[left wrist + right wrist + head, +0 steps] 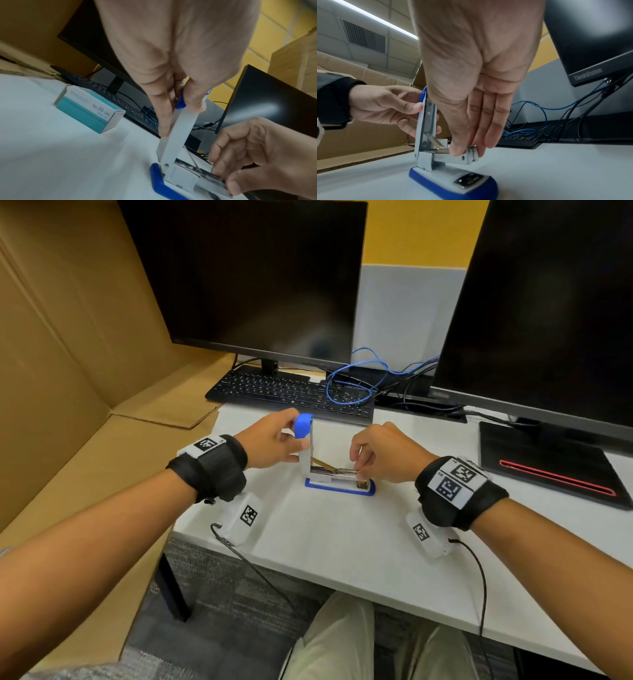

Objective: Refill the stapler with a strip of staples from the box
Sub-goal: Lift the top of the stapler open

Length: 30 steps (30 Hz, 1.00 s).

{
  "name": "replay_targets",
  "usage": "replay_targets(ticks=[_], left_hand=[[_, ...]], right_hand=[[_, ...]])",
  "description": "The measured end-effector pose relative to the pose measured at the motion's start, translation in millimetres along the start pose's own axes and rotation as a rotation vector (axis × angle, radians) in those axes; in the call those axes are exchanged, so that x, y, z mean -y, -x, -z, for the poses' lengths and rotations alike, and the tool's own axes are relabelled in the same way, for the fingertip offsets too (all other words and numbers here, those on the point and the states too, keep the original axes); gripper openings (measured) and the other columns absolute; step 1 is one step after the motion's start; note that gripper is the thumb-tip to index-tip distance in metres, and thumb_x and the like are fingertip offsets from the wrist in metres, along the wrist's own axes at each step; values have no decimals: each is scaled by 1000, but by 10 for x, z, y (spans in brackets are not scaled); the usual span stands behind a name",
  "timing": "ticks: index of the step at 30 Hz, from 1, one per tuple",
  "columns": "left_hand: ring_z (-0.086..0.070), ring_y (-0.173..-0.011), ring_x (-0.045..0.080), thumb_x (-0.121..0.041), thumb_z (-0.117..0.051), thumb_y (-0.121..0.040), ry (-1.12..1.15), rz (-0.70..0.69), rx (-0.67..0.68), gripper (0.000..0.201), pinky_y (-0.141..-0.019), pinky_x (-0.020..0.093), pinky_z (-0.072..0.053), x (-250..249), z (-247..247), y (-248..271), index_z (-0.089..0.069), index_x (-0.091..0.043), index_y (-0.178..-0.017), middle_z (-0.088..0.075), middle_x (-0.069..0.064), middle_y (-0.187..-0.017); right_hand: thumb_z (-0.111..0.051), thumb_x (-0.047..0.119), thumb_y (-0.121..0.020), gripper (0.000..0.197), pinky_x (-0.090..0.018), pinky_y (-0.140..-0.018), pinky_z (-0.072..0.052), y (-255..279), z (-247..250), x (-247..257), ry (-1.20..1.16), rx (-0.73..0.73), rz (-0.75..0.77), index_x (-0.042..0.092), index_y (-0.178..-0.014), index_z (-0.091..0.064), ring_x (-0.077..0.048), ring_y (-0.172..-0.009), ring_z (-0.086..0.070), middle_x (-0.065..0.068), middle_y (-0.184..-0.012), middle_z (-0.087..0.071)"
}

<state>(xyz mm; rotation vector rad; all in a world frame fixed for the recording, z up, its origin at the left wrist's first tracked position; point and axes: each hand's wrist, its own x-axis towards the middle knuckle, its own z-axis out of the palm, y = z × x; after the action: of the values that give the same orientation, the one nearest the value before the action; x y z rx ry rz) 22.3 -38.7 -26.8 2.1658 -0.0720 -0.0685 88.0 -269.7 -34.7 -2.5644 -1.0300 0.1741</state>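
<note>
A blue-and-white stapler (339, 490) stands on the white table (342, 542) with its lid (305, 446) swung upright. My left hand (289, 441) grips the lid near its blue tip and holds it up, as the left wrist view of the lid (178, 135) also shows. My right hand (358, 467) pinches a silvery strip of staples (337, 471) lying in the open magazine (453, 159), thumb on the near side and fingers on the far side. The teal-and-white staple box (89, 112) sits behind the stapler to the left, hidden in the head view.
A black keyboard (291, 395) and blue cables (359, 378) lie just behind the stapler, below two dark monitors (246, 275). Cardboard sheets (68, 371) wall off the left side. A black stand base with a red line (548, 470) sits at the right.
</note>
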Motion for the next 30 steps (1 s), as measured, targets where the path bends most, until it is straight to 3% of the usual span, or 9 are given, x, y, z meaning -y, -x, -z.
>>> replay_targets(ticks=[2,5,8,12,14,18,23,27,30], left_hand=[[-67,-101,29,-10,-65,-88,14,-5,-22,30,-79,33,-61,42,57,18,-50,-13,-114,-58,3,-111],[-66,-97,25,-12,-71,-83,-179,-49,-41,39,-80,41,-61,66,167,48,-53,-26,-115,-56,1,-117],[-65,-92,21,-17,-77,-78,-367,-81,-32,29,-86,39,-57,40,278,71,-64,-20,-103,-67,1,-102],[-63,-80,22,-22,-83,-70,-626,-9,-48,20,-67,27,-47,11,354,97,-73,-17,-86,-71,1,-83],[-61,-78,19,-27,-84,-68,-737,22,-41,21,-59,22,-41,23,357,116,-77,-19,-86,-72,0,-82],[-58,-83,17,-42,-83,-67,-896,119,-15,32,-65,26,-45,124,341,115,-79,-28,-94,-73,-2,-91],[-57,-97,24,-48,-81,-66,-946,155,18,39,-66,27,-41,283,243,56,-78,-27,-99,-70,3,-101],[-52,-102,23,-47,-81,-68,-941,151,38,38,-74,31,-47,294,251,33,-79,-26,-99,-64,1,-95],[-57,-95,19,-57,-76,-68,-855,157,62,44,-76,29,-50,259,296,31,-79,-25,-97,-68,-1,-91]], right_hand=[[-79,10,-75,17,-30,-77,-60,-6,23,-8,34,7,8,9,-90,-71,-10,-73,-73,-2,-80,-79],[-80,10,-74,16,-30,-76,-60,-25,53,10,94,23,25,10,-87,-72,-10,-71,-73,-1,-76,-78],[-82,11,-73,17,-27,-75,-59,-63,101,57,132,64,31,9,-88,-73,-10,-72,-73,-2,-77,-78],[-85,11,-70,20,-30,-74,-60,-118,153,101,169,123,23,9,-87,-74,-9,-70,-72,-2,-76,-78],[-84,10,-71,19,-32,-75,-61,-135,167,115,180,148,19,8,-87,-74,-11,-72,-73,-2,-76,-78],[-84,10,-72,18,-32,-77,-61,-152,162,150,202,170,16,8,-87,-74,-11,-74,-73,-3,-76,-78],[-82,9,-73,17,-28,-77,-59,-146,156,151,196,177,2,7,-88,-74,-9,-73,-73,-2,-76,-78],[-81,10,-74,17,-18,-64,-52,-147,148,131,183,163,-13,8,-90,-74,2,-62,-64,-1,-76,-78],[-82,13,-73,21,-27,-72,-59,-136,151,91,153,153,-30,13,-92,-74,-4,-68,-68,2,-78,-78]])
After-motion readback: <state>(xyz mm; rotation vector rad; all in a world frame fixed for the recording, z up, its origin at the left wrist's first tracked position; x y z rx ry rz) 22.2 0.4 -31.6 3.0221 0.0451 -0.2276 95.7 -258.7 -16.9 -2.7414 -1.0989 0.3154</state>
